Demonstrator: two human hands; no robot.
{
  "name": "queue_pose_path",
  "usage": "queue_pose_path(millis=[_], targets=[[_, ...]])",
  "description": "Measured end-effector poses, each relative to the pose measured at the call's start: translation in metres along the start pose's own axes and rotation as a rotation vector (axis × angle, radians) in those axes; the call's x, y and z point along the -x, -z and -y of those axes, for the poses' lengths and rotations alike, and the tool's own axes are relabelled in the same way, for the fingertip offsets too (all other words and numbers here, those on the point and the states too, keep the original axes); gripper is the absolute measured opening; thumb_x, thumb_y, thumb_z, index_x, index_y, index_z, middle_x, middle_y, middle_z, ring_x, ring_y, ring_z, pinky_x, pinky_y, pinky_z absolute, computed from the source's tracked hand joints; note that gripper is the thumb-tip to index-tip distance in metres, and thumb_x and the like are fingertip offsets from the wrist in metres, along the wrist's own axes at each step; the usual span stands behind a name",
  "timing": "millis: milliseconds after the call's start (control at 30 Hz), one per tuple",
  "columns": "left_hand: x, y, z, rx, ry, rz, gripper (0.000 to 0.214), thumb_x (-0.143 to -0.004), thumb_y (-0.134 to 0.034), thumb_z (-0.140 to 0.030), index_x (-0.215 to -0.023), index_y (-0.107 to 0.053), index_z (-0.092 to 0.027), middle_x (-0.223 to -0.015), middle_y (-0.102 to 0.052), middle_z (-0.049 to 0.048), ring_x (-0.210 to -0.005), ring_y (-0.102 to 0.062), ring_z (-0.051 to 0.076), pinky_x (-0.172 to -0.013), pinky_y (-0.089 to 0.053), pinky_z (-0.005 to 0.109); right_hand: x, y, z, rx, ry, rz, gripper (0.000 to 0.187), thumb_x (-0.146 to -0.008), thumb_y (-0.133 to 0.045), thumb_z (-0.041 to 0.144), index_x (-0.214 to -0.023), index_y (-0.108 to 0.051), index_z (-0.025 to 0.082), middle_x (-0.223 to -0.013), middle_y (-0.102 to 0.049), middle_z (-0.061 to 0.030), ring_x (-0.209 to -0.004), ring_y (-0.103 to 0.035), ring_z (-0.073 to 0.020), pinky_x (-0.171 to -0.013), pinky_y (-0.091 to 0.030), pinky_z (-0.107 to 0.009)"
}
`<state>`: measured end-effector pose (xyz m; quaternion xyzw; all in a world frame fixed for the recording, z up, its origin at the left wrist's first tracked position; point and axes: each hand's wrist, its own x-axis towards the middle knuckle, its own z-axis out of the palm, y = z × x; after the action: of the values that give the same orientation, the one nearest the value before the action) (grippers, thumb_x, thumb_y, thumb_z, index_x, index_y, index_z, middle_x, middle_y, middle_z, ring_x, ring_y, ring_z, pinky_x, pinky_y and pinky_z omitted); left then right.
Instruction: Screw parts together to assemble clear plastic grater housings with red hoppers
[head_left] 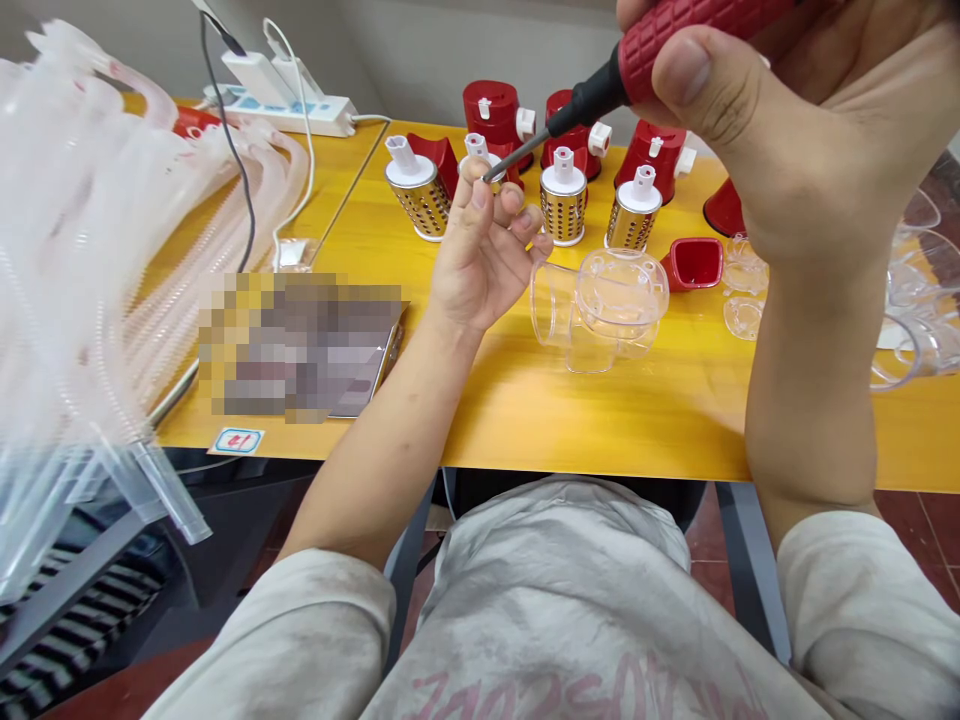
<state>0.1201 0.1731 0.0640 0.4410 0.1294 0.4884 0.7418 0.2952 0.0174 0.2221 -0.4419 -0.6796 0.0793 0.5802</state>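
Observation:
High at the upper right, my right hand (795,140) is closed around the red handle of a screwdriver (679,40). Its thin shaft slants down and left to the fingertips of my left hand (480,265). There, thumb and forefinger pinch together at the screwdriver's tip; anything held between them is too small to make out. My other left fingers are loosely curled. Just right of that hand, a clear plastic housing (619,300) with round openings lies on the yellow table (525,420). Behind my hands stand several perforated metal grater drums (562,205) with white tops.
Several red bases (491,110) line the back, with a red square-mouthed piece (696,265) nearer. Clear plastic parts (911,345) lie at right. Translucent corrugated tubes (82,250) pile at left beside a white power strip (315,112) and cables. A partly blurred flat dark object (367,350) lies near the front edge.

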Motion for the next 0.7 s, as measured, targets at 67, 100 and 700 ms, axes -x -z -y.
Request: queue_pose_path(millis=[67, 100, 700], targets=[[0.001, -0.001, -0.001, -0.002, 0.007, -0.002, 0.028, -0.121, -0.062, -0.059, -0.118, -0.071, -0.033, -0.113, -0.079, 0.0018, -0.12, -0.081, 0.019, -0.102, -0.065, 0.031, 0.001, 0.001, 0.0, 0.017, -0.016, -0.003, 0.06, -0.093, -0.083, 0.06, -0.122, -0.066, 0.01, -0.123, -0.072, 0.0079, -0.116, -0.075, 0.0045, -0.111, -0.071, -0.014], [0.002, -0.002, -0.001, -0.005, 0.004, 0.001, 0.027, -0.121, -0.063, -0.059, -0.118, -0.071, -0.033, -0.112, -0.079, 0.0017, -0.12, -0.081, 0.019, -0.102, -0.065, 0.031, 0.001, 0.002, 0.0, 0.023, -0.025, 0.001, 0.061, -0.093, -0.083, 0.061, -0.124, -0.067, 0.011, -0.124, -0.071, 0.0084, -0.117, -0.075, 0.0049, -0.111, -0.071, -0.013], [-0.007, -0.004, 0.015, 0.183, -0.176, 0.162, 0.022, -0.128, -0.051, -0.02, -0.114, -0.062, -0.034, -0.085, -0.071, -0.0111, -0.086, -0.058, 0.009, -0.08, -0.043, 0.03, -0.005, 0.015, -0.011, 0.132, -0.052, 0.046, 0.078, -0.094, -0.077, 0.069, -0.129, -0.068, 0.0, -0.129, -0.072, -0.0029, -0.118, -0.076, 0.0007, -0.114, -0.071, -0.014]])
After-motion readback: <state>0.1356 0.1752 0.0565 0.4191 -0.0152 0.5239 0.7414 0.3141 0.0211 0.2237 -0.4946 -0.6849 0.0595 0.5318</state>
